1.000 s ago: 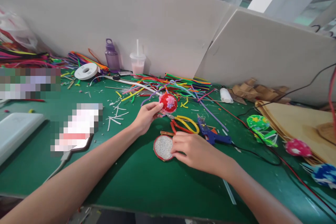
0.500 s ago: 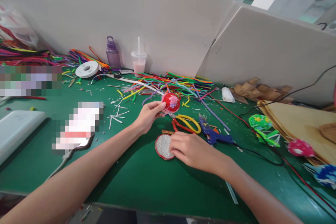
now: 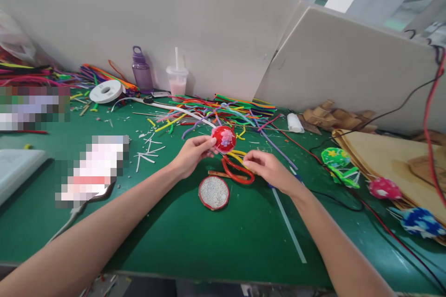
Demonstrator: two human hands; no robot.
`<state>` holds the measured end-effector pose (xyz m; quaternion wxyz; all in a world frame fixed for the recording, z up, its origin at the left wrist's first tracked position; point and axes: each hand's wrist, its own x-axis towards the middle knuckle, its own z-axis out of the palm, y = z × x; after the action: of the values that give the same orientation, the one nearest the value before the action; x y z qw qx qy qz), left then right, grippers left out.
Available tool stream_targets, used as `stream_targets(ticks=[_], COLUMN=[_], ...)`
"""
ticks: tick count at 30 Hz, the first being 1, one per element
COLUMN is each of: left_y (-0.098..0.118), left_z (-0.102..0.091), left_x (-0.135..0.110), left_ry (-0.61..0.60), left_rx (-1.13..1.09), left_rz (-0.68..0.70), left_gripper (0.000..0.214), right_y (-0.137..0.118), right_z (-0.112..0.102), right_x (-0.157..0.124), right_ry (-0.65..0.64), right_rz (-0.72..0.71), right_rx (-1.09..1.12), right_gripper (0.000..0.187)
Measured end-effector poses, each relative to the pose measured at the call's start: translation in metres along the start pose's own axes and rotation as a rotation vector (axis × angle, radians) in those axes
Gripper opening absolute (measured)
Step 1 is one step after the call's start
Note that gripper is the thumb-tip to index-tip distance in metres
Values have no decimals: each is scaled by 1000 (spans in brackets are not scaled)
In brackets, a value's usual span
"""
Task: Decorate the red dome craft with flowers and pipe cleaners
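Note:
My left hand (image 3: 197,154) pinches a round red ornament (image 3: 223,139) with a pink rim and a small pink and purple flower on top; a white ribbon runs behind it. My right hand (image 3: 266,167) is closed in a pinch above the handles of the scissors (image 3: 240,177), which are red and yellow. Whatever its fingertips hold is too small to make out. Below both hands lies a shallow round dish (image 3: 200,195) with a red rim, full of small whitish beads. A blue glue gun (image 3: 298,177) is mostly covered by my right hand, and a clear glue stick (image 3: 289,227) sticks out below.
Colourful pipe cleaners (image 3: 226,109) are heaped at the back, near a drink cup (image 3: 177,83), a purple bottle (image 3: 142,74) and a ribbon spool (image 3: 106,92). Finished-looking fuzzy ornaments (image 3: 385,189) lie at the right beside brown paper (image 3: 369,153). Cables (image 3: 386,228) cross the right side.
My right hand has moved up and away from the bead dish, to beside the red ornament, over the scissors. My left hand keeps holding the ornament. The view has shifted slightly right.

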<state>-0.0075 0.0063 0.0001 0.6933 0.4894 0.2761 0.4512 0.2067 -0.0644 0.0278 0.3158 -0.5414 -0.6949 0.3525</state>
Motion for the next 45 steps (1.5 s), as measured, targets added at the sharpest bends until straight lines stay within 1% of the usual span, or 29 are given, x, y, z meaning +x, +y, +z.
stream_targets(ticks=[3, 5, 7, 9, 11, 12, 14, 17, 21, 26, 33, 38, 42, 45], left_y=[0, -1, -2, -2, -2, -3, -3, -4, -3, -2, -3, -3, -4, -4], left_z=[-2, -3, -2, 0, 2, 2, 3, 5, 9, 14, 12, 12, 13, 13], left_x=[2, 2, 2, 1, 0, 0, -1, -2, -5, -7, -8, -8, -7, -7], left_ry=[30, 37, 17, -13, -37, -46, -73, -122, -162, -167, -181, -181, -181, -181], left_rx=[-21, -27, -12, 18, 52, 72, 115, 189, 286, 344, 369, 377, 383, 384], left_rz=[4, 2, 2, 2, 2, 3, 15, 50, 91, 88, 109, 108, 112, 108], left_gripper=[27, 28, 28, 27, 26, 26, 25, 25, 26, 27, 27, 27, 28, 28], right_y=[-5, -12, -17, -19, -18, -17, -13, -10, -9, -12, -15, -13, -14, -14], right_z=[10, 16, 18, 16, 11, 10, 8, 9, 12, 13, 15, 13, 11, 11], right_x=[-4, -7, -10, -10, -9, -8, -6, -4, -4, -5, -3, -2, -2, -3], right_ry=[-98, -132, -85, 37, 163, 206, 251, 267, 296, 333, 352, 387, 348, 314], right_rz=[-45, -82, -113, -122, -105, -91, -63, -47, -57, -89, -90, -56, -24, -3], right_rx=[-43, -28, 4, 64, 146, 187, 251, 296, 293, 233, 213, 226, 307, 323], right_gripper=[15, 14, 15, 17, 19, 21, 24, 26, 25, 22, 22, 25, 27, 27])
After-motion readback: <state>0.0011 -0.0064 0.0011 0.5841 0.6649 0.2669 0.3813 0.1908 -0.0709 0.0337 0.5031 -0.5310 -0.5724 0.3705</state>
